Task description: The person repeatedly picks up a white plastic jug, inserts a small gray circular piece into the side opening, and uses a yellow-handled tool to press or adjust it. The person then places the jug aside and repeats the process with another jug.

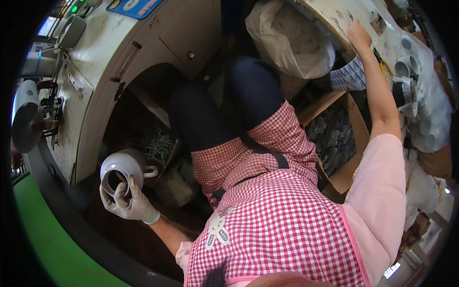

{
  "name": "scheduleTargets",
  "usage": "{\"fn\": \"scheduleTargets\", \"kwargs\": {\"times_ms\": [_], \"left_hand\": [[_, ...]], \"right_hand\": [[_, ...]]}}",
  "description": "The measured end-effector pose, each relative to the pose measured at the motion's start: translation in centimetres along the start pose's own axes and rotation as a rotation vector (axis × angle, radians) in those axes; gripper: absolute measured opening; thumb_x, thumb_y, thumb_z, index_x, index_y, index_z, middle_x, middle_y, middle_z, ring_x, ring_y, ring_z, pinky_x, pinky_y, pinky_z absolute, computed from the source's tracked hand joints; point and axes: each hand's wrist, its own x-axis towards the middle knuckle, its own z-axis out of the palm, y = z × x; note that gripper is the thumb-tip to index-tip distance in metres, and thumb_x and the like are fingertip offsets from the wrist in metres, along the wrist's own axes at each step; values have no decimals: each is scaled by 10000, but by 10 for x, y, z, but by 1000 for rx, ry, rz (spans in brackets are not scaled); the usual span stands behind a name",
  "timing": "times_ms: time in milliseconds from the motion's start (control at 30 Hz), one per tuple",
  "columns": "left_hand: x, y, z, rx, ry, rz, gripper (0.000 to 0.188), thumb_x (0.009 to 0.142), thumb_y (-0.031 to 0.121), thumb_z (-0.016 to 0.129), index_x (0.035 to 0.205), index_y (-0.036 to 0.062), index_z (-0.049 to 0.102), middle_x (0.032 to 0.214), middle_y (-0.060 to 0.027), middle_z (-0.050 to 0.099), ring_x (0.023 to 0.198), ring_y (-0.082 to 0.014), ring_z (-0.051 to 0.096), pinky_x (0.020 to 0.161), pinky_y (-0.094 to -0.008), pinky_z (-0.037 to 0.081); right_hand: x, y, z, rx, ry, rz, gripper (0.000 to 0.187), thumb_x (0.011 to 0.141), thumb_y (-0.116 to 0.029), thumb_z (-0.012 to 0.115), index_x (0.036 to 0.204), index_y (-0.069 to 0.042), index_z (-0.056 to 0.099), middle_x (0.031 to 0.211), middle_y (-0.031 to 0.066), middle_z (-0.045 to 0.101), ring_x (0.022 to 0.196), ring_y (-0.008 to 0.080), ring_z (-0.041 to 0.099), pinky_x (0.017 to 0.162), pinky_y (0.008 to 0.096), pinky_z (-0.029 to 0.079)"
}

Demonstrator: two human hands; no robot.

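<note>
Here's a pale, speckled worktop (103, 40) curving through the upper left, a second worktop (330, 12) at upper right, and a slumped, cloudy plastic bag (313, 62) beside it. Right of centre, a cardboard box (357, 124) holds flat grey discs (330, 134). Lower left, the left hand (137, 206), in a whitish glove, has its fingers half-curled, gripping a smooth, round-bellied white pot (128, 160) by its mouth. Upper right, the bare right hand (359, 37) bunches its fingers at the second worktop's edge; whether they grip anything, I can't tell.

White vessel (132, 161), red-and-white checked apron (291, 225)
</note>
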Motion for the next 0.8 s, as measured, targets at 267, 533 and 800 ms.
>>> {"fn": "scheduleTargets", "kwargs": {"times_ms": [267, 533, 800], "left_hand": [[25, 45, -11, -134, -2, -209, 202, 912, 31, 778, 790, -8, 621, 1355, -161, 577, 1149, -228, 611, 902, -337, 512], [31, 85, 23, -634, -144, -525, 485, 798, 393, 829, 1040, 43, 596, 1300, -134, 538, 1254, -284, 518, 1122, -475, 383], [25, 110, 25, -634, -302, -205, 988, 790, 498, 801, 1527, 33, 335, 1500, -262, 468, 1398, -413, 459, 1157, -559, 367]], "right_hand": [[-68, -112, -17, 836, 215, -530, 148, 968, -226, 673, 1062, -112, 663, 1033, 132, 695, 967, 348, 675, 792, 453, 539], [-24, -188, 181, 434, -124, -310, 304, 867, -275, 751, 1098, -78, 741, 1112, 189, 693, 991, 392, 689, 885, 488, 553], [-95, -113, 97, 894, 66, -144, 269, 947, -160, 685, 1196, -69, 731, 1001, 180, 739, 810, 302, 731, 740, 378, 565]]}}
